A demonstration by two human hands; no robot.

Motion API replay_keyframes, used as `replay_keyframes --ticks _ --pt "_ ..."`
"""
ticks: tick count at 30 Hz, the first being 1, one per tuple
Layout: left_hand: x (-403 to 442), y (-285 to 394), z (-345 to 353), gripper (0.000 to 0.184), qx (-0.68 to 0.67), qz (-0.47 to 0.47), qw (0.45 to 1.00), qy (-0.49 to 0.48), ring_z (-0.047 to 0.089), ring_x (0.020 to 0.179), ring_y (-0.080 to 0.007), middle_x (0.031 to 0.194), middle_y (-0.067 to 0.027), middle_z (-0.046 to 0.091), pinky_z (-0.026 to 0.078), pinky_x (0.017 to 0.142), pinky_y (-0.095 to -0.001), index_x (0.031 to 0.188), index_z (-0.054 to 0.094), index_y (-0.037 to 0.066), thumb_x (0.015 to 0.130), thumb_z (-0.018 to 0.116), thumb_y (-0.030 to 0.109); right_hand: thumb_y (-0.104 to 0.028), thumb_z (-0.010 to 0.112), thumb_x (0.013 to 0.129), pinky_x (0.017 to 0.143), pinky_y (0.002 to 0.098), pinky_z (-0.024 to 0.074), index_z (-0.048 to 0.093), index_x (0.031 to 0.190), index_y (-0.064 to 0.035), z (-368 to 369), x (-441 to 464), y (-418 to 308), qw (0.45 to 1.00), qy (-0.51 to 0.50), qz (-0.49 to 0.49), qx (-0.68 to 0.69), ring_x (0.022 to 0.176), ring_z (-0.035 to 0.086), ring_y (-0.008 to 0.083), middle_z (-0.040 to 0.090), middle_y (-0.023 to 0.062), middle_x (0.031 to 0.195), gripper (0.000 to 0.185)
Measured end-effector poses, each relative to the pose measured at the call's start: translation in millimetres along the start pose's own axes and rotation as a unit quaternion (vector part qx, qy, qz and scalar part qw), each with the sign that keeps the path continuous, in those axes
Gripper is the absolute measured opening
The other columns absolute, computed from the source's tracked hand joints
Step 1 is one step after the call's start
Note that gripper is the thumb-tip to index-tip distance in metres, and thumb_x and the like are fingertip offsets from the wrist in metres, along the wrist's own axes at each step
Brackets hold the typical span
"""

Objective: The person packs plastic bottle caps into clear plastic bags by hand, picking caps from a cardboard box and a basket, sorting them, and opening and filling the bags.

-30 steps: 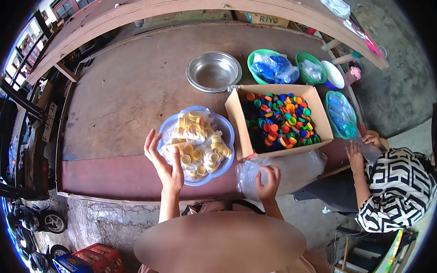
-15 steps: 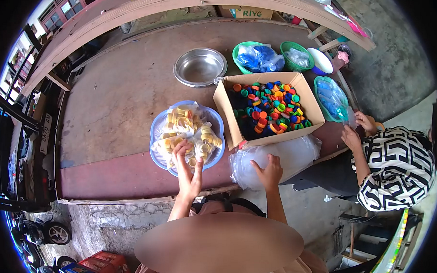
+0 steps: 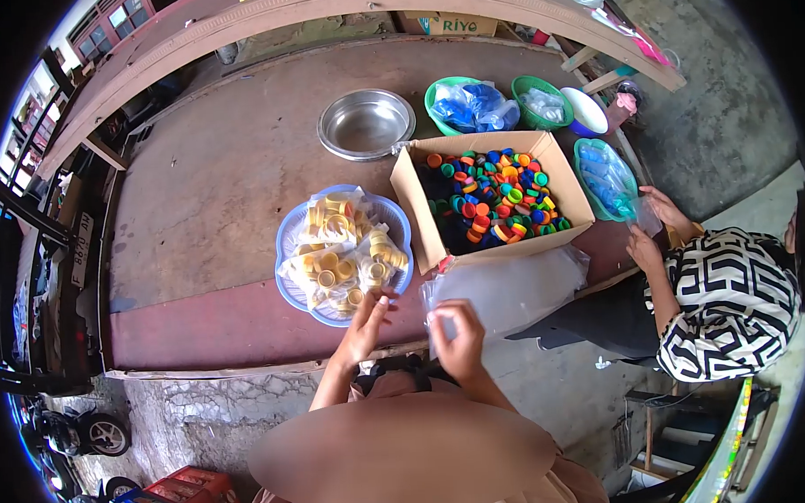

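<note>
My left hand [image 3: 364,331] is just below the front rim of a pale blue plastic basket [image 3: 282,231]. It holds nothing, and its fingers are loosely bent and apart. In the basket lie clear bags of yellow ring-shaped caps [image 3: 336,270]. My right hand [image 3: 460,336] pinches the left edge of a clear plastic bag at the table's front edge. More clear plastic bags [image 3: 519,285] lie flat to the right of it. Behind them stands an open cardboard box [image 3: 507,250] filled with bottle caps [image 3: 498,195] in many colours.
A metal basin [image 3: 365,124] sits behind the basket. Green baskets [image 3: 429,109] with bagged blue and clear items stand at the back right, near a white bowl [image 3: 586,112]. A person in a patterned shirt [image 3: 728,302] handles clear plastic beside a teal basket [image 3: 631,168].
My left hand has drawn back from over the basket of yellow caps. My right hand has moved left from the flat plastic bags and closed on a bag's edge.
</note>
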State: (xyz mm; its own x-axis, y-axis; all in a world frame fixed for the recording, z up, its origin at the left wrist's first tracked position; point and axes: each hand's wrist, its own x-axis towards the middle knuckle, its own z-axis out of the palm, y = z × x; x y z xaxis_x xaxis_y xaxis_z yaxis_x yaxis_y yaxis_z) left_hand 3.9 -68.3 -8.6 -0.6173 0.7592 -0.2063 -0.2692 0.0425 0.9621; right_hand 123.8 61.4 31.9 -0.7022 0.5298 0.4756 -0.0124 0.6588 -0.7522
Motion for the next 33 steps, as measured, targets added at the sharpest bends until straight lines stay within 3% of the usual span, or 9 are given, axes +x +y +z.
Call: replay_keyframes --ticks 4,6,8,15,19,22,27,31,33 --pt "-2 -17 8 0.067 -0.312 -0.057 0.942 -0.107 0.047 0.113 -0.0274 0.127 -0.0136 0.045 0.039 0.094 -0.0391 0.132 0.031 0.004 0.091 0.027 0.056 0.000 0.060 0.078 0.073 0.0334 0.0473 0.054 0.084 -0.0007 14 -3 -34 0.969 -0.184 -0.030 0.164 0.086 0.060 0.0280 0.060 0.0150 0.092 0.009" --pt "0 -11 8 0.079 -0.479 -0.148 0.853 -0.145 0.037 0.122 -0.0370 0.136 -0.0155 0.035 0.033 0.098 -0.0536 0.136 0.028 0.009 0.083 0.032 0.067 -0.001 0.057 0.081 0.074 0.0321 0.0475 0.052 0.086 -0.0004 15 -6 -42 0.891 -0.360 -0.014 0.275 0.088 0.060 0.0257 0.060 0.0141 0.099 0.007" --pt "4 -14 4 0.080 -0.524 -0.109 0.824 -0.187 0.035 0.124 -0.0354 0.138 -0.0147 0.032 0.033 0.096 -0.0569 0.136 0.029 0.011 0.080 0.038 0.068 -0.003 0.054 0.085 0.075 0.0306 0.0476 0.053 0.087 -0.0001 22 -15 -47 0.845 -0.429 0.020 0.319 0.090 0.060 0.0206 0.060 0.0125 0.102 0.004" --pt "3 12 -8 0.081 -0.612 -0.006 0.779 -0.139 0.032 0.127 -0.0349 0.140 -0.0183 0.028 0.036 0.096 -0.0538 0.138 0.027 0.010 0.078 0.053 0.059 -0.006 0.061 0.079 0.070 0.0288 0.0480 0.056 0.086 0.0004 20 -6 -47 0.839 -0.456 0.020 0.296 0.076 0.063 0.0194 0.064 0.0107 0.082 0.011" --pt "18 30 -40 0.063 -0.509 0.014 0.852 -0.124 0.041 0.122 -0.0308 0.137 -0.0155 0.034 0.045 0.090 -0.0440 0.133 0.036 0.010 0.085 0.053 0.047 -0.005 0.063 0.077 0.073 0.0279 0.0480 0.056 0.087 0.0002 13 0 -42 0.817 -0.500 0.049 0.283 0.077 0.064 0.0184 0.064 0.0104 0.083 0.013" --pt "37 50 -62 0.043 -0.121 0.039 0.992 -0.012 0.053 0.109 -0.0240 0.126 -0.0101 0.049 0.048 0.081 -0.0364 0.124 0.046 0.007 0.090 0.051 0.033 -0.006 0.063 0.077 0.074 0.0282 0.0479 0.057 0.089 -0.0005 14 0 -37 0.816 -0.512 0.045 0.264 0.078 0.063 0.0185 0.064 0.0103 0.084 0.014" --pt "43 87 -58 0.024 -0.040 0.084 0.993 0.073 0.058 0.081 -0.0110 0.091 -0.0045 0.060 0.048 0.068 -0.0268 0.104 0.057 0.003 0.093 0.049 0.023 -0.005 0.062 0.079 0.072 0.0309 0.0468 0.059 0.093 -0.0018 21 2 -29 0.872 -0.451 -0.013 0.190 0.080 0.060 0.0222 0.060 0.0115 0.085 0.015" --pt "33 100 -35 0.015 0.168 0.215 0.960 0.053 0.051 0.060 -0.0075 0.069 -0.0009 0.058 0.043 0.056 -0.0243 0.090 0.059 -0.001 0.085 0.062 0.013 -0.009 0.061 0.079 0.074 0.0352 0.0435 0.059 0.102 -0.0037 -3 47 -47 0.967 -0.221 -0.077 0.100 0.085 0.055 0.0253 0.055 0.0112 0.094 0.024" --pt "19 121 -24 0.016 0.264 0.174 0.949 0.012 0.048 0.059 -0.0070 0.067 -0.0018 0.056 0.041 0.054 -0.0248 0.088 0.060 -0.001 0.082 0.065 0.013 -0.012 0.062 0.080 0.078 0.0369 0.0405 0.058 0.105 -0.0045 -16 73 -51 0.988 -0.096 -0.116 0.023 0.089 0.053 0.0264 0.054 0.0104 0.095 0.026"
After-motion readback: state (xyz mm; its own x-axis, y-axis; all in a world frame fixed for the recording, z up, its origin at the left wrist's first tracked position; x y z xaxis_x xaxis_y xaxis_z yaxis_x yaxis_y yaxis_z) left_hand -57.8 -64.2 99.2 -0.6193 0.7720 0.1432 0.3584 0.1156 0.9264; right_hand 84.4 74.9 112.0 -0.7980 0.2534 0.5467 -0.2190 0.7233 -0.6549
